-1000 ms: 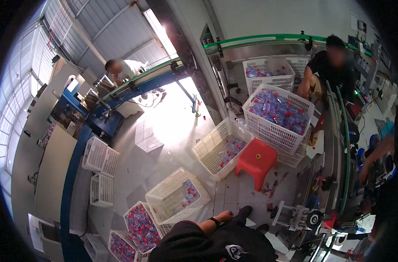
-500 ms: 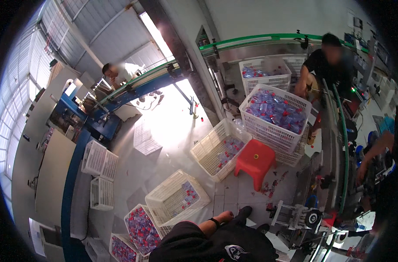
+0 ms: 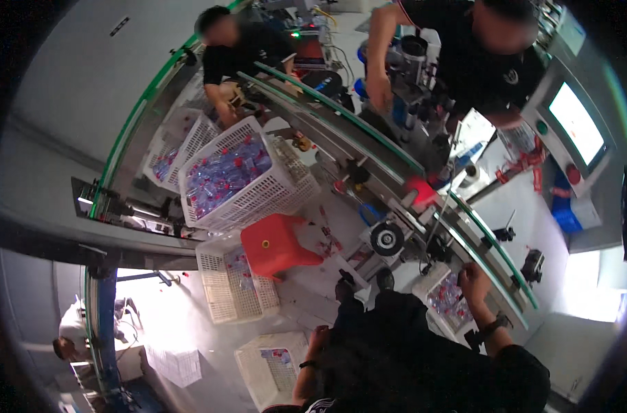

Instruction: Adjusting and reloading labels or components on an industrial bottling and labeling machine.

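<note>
My left hand [image 3: 319, 337] hangs low beside my leg, with a dark band on the wrist; its fingers are too small and dim to read. Near it stands a white crate [image 3: 248, 358] with a few clear red-capped bottles inside. My right hand [image 3: 474, 283], a dark watch behind it, is held up at the lower end of a conveyor [image 3: 496, 275] with green rails. Its fingers look curled in, and whatever they may hold is hidden. Beside and below that hand, another white crate [image 3: 423, 292] contains several red-capped bottles.
A red stool [image 3: 275, 242] overlaps a white crate [image 3: 213, 292]. Behind it, stacked crates [image 3: 258, 196] are heaped with bottles. Two people [image 3: 241, 55] in black work beyond the conveyor. A machine with a black wheel [image 3: 387, 238] and a screen panel [image 3: 576, 124] stand near.
My view has swung far to the right, so the stool and crates now lie further left. My right hand has come into view by the conveyor; my left hand stays low near my body.
</note>
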The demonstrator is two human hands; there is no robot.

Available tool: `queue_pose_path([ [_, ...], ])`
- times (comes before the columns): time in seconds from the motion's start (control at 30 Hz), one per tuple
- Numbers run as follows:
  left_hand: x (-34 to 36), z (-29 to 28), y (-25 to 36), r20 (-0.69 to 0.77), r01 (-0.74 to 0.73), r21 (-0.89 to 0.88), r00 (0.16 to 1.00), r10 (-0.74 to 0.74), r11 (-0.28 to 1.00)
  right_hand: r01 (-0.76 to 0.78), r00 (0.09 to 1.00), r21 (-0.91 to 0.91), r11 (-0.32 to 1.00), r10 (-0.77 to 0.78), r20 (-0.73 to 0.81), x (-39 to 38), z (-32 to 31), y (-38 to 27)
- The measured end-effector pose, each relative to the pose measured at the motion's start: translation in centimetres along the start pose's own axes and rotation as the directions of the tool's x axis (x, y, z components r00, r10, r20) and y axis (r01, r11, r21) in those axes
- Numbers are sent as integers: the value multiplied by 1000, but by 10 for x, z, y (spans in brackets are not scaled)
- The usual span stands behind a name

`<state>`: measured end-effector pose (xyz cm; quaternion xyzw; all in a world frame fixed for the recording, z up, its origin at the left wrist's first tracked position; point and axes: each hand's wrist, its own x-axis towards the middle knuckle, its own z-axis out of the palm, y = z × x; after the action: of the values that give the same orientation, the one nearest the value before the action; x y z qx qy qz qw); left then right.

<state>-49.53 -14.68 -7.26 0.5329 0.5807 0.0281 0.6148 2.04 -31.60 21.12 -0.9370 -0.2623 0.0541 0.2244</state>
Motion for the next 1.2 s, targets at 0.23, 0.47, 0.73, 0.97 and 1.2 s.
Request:
queue_pose_path([
  [0.23, -18, -11, 67, 78, -157, 332, 987, 139, 930, -22, 999, 30, 999, 24, -37, 1, 2, -16],
  [0.47, -8, -14, 85, 193, -111, 452, 981, 24, 885, 52, 992, 4, 999, -51, -116, -2, 5, -7],
  [0.73, 5, -17, 50, 143, -127, 46, 983, 119, 991, -1, 995, 32, 1000, 4, -99, -1, 13, -4],
  [0.97, 5, -13, 62, 150, -103, 91, 985, 89, 991, -98, 995, 23, 995, 99, -29, -1, 1, -14],
  [1.2, 11, 1, 67, 115, -57, 374, 993, 14, 926, -21, 995, 20, 1000, 23, -93, 0, 1, -5],
])
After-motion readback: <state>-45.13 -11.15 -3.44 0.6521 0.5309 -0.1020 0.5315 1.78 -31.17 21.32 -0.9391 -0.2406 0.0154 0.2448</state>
